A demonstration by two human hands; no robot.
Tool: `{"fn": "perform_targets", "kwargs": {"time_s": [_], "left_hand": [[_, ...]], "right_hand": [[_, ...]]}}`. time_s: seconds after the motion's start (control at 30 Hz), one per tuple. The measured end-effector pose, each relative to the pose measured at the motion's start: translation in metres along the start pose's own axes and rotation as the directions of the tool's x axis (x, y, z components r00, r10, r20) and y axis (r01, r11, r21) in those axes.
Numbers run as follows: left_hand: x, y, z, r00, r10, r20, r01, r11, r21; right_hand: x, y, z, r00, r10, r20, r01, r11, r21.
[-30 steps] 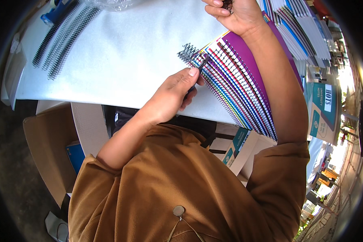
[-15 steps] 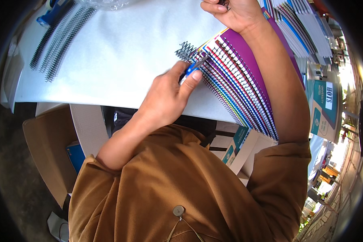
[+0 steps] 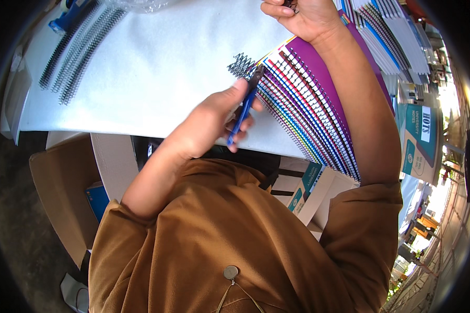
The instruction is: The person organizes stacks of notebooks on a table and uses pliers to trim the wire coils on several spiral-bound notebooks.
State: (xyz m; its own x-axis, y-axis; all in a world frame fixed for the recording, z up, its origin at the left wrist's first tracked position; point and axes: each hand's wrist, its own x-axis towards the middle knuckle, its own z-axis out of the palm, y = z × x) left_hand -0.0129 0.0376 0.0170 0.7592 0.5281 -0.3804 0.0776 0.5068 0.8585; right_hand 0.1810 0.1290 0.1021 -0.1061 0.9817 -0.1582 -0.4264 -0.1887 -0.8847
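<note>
A stack of spiral notebooks (image 3: 303,99) lies fanned on the white table, with a purple cover (image 3: 315,65) on top and coloured coils along the near edge. Loose black coil ends (image 3: 241,64) stick out at the stack's left corner. Blue-handled pliers (image 3: 247,104) are in my left hand (image 3: 206,122), their dark jaws at that corner beside the coils. My right hand (image 3: 313,21) is closed at the top edge around something small and dark, mostly cut off by the frame. My right forearm crosses over the purple cover.
Several black spiral coils (image 3: 83,55) lie at the table's left, near a blue tape dispenser (image 3: 62,18) and clear plastic (image 3: 141,4). More notebooks (image 3: 386,39) are stacked far right, above a printed carton (image 3: 419,141). An open cardboard box (image 3: 62,182) stands below the table's left edge.
My left hand has turned and drawn slightly back and down, swinging the pliers from slanting across the coils to more upright. My right hand has hardly moved.
</note>
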Motion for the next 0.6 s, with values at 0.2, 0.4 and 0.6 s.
{"fn": "perform_targets", "kwargs": {"time_s": [0.2, 0.4, 0.6], "left_hand": [[-0.007, 0.012, 0.004, 0.953, 0.226, -0.200, -0.051, 0.774, 0.631], [0.000, 0.000, -0.070, 0.746, 0.524, -0.412, 0.126, 0.496, 0.859], [0.000, 0.022, -0.059, 0.691, 0.484, -0.537, -0.698, 0.642, -0.319]], "right_hand": [[-0.004, -0.003, 0.000, 0.999, -0.041, -0.006, 0.041, 0.999, 0.004], [-0.049, -0.047, 0.062, 0.817, -0.516, 0.255, 0.575, 0.710, -0.406], [-0.047, 0.003, 0.113, 0.612, -0.503, 0.611, 0.719, 0.031, -0.694]]}}
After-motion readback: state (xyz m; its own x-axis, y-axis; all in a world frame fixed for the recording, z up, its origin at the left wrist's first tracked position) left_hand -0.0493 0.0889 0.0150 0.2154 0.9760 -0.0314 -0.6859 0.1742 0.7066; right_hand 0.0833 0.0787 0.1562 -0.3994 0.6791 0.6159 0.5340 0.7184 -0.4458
